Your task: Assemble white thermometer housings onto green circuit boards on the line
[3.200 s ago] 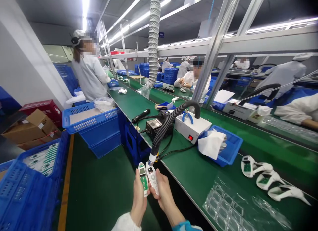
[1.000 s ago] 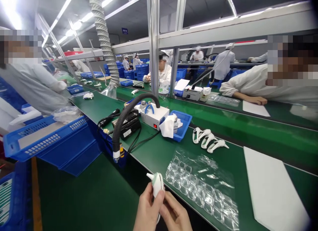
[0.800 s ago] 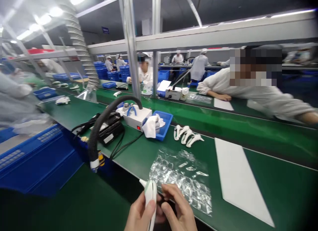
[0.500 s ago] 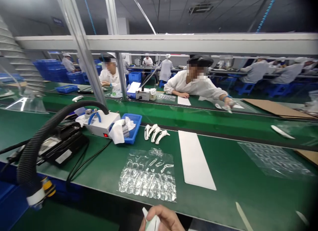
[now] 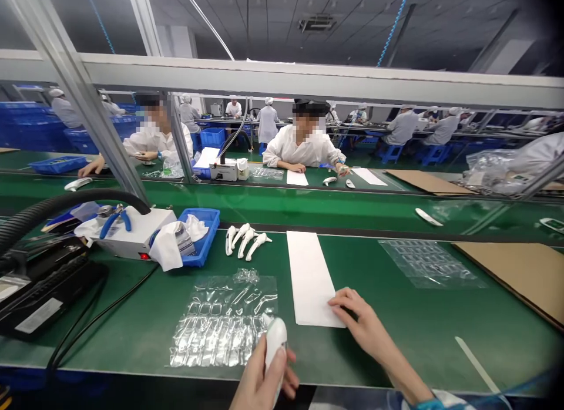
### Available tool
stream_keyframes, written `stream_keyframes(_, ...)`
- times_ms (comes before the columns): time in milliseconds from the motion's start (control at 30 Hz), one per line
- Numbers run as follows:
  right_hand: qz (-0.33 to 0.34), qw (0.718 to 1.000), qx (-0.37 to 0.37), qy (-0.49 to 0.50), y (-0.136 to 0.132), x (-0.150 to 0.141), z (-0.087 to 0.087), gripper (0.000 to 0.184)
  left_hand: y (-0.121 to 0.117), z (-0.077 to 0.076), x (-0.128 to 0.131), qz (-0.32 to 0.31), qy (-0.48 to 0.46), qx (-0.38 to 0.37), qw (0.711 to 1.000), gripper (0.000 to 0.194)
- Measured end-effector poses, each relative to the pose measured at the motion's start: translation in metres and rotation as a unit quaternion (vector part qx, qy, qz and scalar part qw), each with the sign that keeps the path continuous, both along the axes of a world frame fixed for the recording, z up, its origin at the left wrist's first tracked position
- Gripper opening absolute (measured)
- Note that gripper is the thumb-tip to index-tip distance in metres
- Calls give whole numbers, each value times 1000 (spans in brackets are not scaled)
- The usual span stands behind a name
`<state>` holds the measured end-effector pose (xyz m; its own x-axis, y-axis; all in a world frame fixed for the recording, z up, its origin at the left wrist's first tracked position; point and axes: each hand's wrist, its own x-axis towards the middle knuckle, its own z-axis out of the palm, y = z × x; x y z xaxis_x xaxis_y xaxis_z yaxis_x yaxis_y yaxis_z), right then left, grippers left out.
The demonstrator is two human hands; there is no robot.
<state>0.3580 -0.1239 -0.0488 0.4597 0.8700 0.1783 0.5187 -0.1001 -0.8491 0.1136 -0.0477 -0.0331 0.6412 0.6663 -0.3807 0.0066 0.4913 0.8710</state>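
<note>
My left hand (image 5: 253, 380) is closed around a white handheld device (image 5: 276, 335) with a rounded top, held upright at the table's near edge. Its lower part is hidden by my fingers. To the right, my right hand (image 5: 359, 319) has its fingers stretched out over the lower right edge of a long white paper sheet (image 5: 308, 281). The fingertips appear to touch the paper. Beside the left hand lies a clear plastic sheet with rows of pockets (image 5: 220, 322). Several white curved housings (image 5: 247, 241) lie in a group beyond it.
On the left stand a white box with a red switch (image 5: 132, 239), a blue tray (image 5: 207, 239) with crumpled white cloths, and a black hose (image 5: 74, 200). Another clear sheet (image 5: 432, 263) and cardboard (image 5: 520, 275) lie to the right. Co-workers sit across the green belt (image 5: 264, 201).
The view has swung right. My left hand has risen above the table edge with the white device. My right hand has come into view at the paper sheet.
</note>
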Motion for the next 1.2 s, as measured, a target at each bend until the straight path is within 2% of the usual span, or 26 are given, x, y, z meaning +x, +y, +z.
stream_keyframes(67,18,998,-47,-38,-9,26,-10,18,9,5,20,-29,-17,32,999,56)
stream_keyframes(133,39,993,-85,-67,-14,35,-18,17,17,3,40,-66,-21,74,995,53)
stream_keyframes(267,46,985,-118,-116,-15,31,-19,14,25,-15,69,-100,15,169,980,47)
stream_keyframes(467,38,981,-158,-108,-6,22,-8,10,29,-28,79,-97,25,173,980,48)
stream_keyframes(567,28,986,-136,-93,-5,23,-12,13,29,-31,79,-90,27,164,982,48)
stream_keyframes(667,-11,999,-41,-11,-8,27,-14,19,29,-29,80,-81,22,150,985,48)
stream_keyframes(733,-43,997,14,63,-11,24,-7,22,29,-22,79,-79,13,133,988,49)
stream_keyframes(800,-48,992,35,115,-11,12,6,22,28,-11,76,-80,2,112,990,52)
stream_keyframes(900,9,986,33,161,-4,-21,33,22,22,8,70,-73,-46,33,996,58)
stream_keyframes(1000,82,978,29,190,8,-56,55,22,14,19,63,-44,-87,-54,994,61)
stream_keyframes(1100,103,979,20,174,20,-76,63,20,8,21,57,-10,-80,-82,993,60)
stream_keyframes(1200,99,984,11,145,28,-83,61,19,6,20,51,6,-66,-88,994,60)
